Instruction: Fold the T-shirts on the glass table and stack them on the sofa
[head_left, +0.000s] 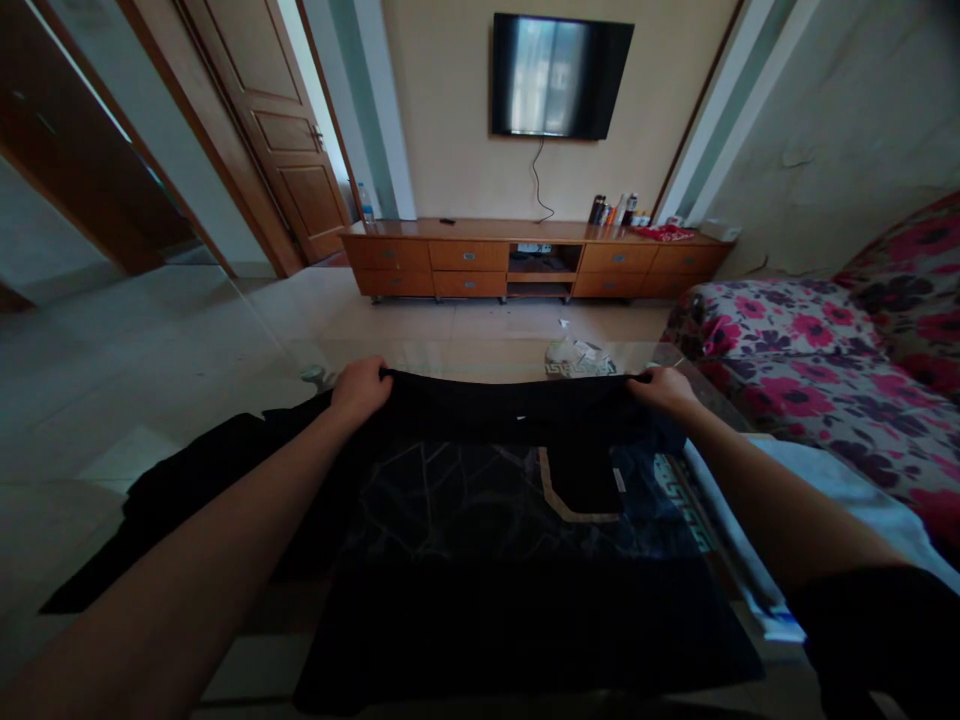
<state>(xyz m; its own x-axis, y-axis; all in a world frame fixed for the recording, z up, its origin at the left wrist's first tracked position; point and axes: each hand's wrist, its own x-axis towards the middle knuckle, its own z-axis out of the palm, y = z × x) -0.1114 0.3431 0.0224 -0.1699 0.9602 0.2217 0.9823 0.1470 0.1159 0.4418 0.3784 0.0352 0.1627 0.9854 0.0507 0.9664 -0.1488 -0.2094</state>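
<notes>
- Left hand [362,388]: fingers together, clamped on the far left corner of the black cloth [450,410]; thumb and fingers pinch the edge.
- Right hand [666,388]: same kind of pinch, thumb against fingers, on the far right of that edge.
- Hands well apart, roughly level; cloth edge runs between them with a slight sag. Small white tag or mark on it near mid-span.
- Black cloth location: in front of the person, between and below both forearms, spread toward the near side. Middle zone shows pale branching lines plus a tan angular strip [553,490] bordering a black patch. Can't tell whether those are on the cloth or on something beneath.
- More black fabric [217,460] left of and beyond the left forearm; can't tell if same piece.
- Surface: see-through tabletop [457,356], far edge visible past the hands. Patterned white bundle [577,357] just beyond the cloth; on or under the glass, unclear.
- Pale blue cloth [832,500] on the right, partly behind the right forearm.
- Room: floral sofa [795,325] at right, wooden cabinet [465,257] along the far wall with bottles [620,210] on top, TV [562,78] above, wooden door [262,130] at left, pale floor tiles.
</notes>
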